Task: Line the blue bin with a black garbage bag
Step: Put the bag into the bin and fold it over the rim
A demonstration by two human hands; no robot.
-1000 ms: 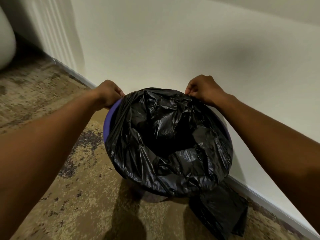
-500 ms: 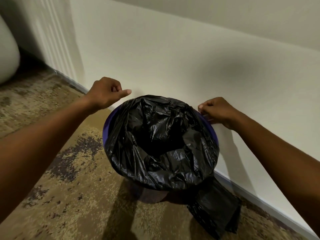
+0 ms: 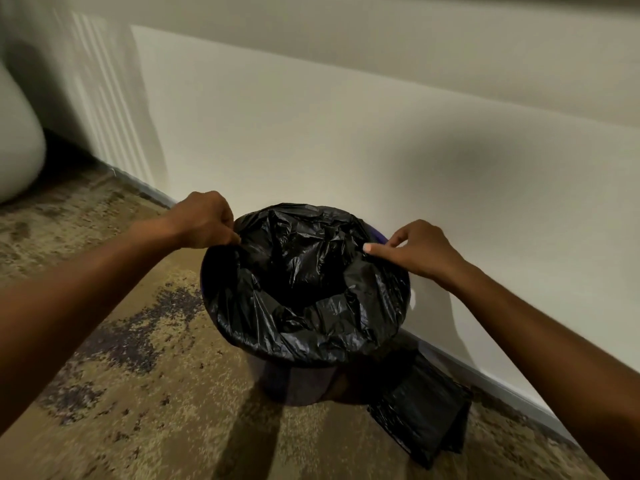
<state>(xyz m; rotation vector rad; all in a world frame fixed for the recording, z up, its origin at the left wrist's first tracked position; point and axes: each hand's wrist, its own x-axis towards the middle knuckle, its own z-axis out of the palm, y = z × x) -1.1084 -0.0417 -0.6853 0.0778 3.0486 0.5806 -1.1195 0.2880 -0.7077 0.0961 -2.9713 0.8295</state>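
Both grips are closed on the black garbage bag (image 3: pixel 304 292): left hand (image 3: pixel 204 220) pinches its edge at the far-left rim, right hand (image 3: pixel 415 251) pinches it at the far-right rim. Bag is draped over the mouth of the blue bin (image 3: pixel 294 386), which stands on patterned carpet (image 3: pixel 138 358) just beside the wall (image 3: pixel 346 133). Folded black bags (image 3: pixel 422 417) lie beside the bin's base.

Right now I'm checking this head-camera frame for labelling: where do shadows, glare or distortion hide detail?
Head view: dim warm light; glossy highlights speckle the black garbage bag, whose hollow goes near black; the blue bin shows only a rim sliver, its lower wall in shadow; a soft shadow smudges the wall; wide-angle bending curves the baseboard; both hands look sharp.
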